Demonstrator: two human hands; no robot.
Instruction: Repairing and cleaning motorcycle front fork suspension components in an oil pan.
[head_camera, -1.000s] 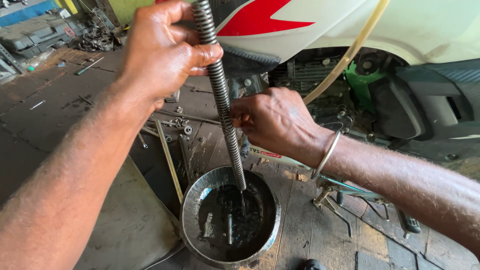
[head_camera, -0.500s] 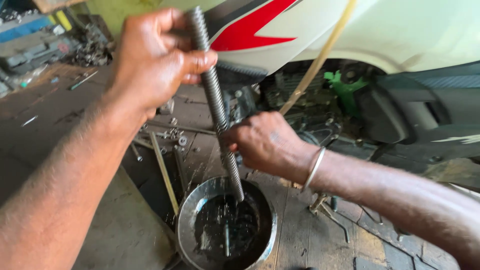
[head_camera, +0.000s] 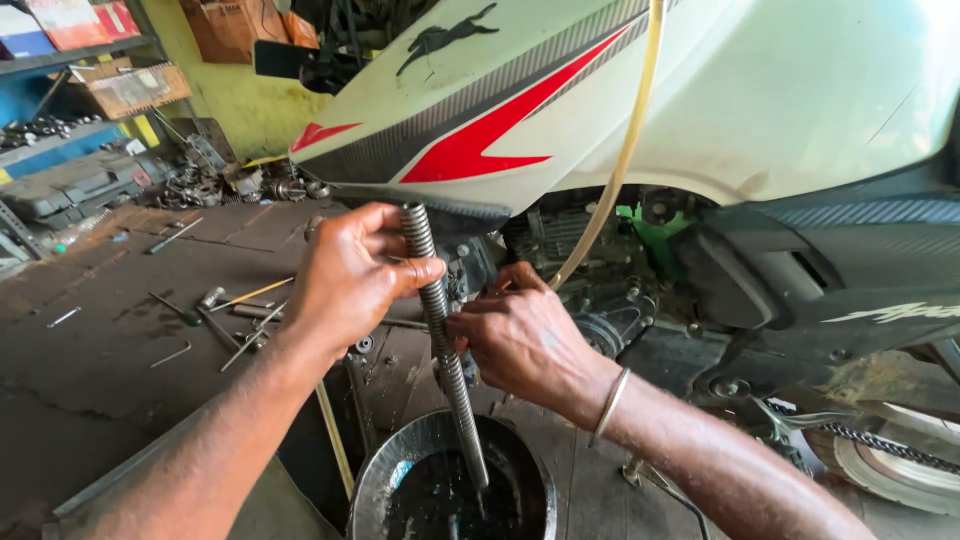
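Gripping the long coil spring (head_camera: 440, 330) near its top, the left hand (head_camera: 345, 275) holds it almost upright; the right hand (head_camera: 520, 335) clasps its middle, its lower end dipping into the oily metal bowl (head_camera: 380, 480) on the floor beside the motorcycle (head_camera: 700, 110).

Oil-stained workshop floor (head_camera: 90, 370) with scattered hand tools (head_camera: 235, 305) and a round metal basin (head_camera: 385, 475).

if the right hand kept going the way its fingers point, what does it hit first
The right hand points left toward the long coil spring, which its fingers already pinch. Past the spring, the left hand gripping the spring's top looks closest in that line, though depth is hard to judge.
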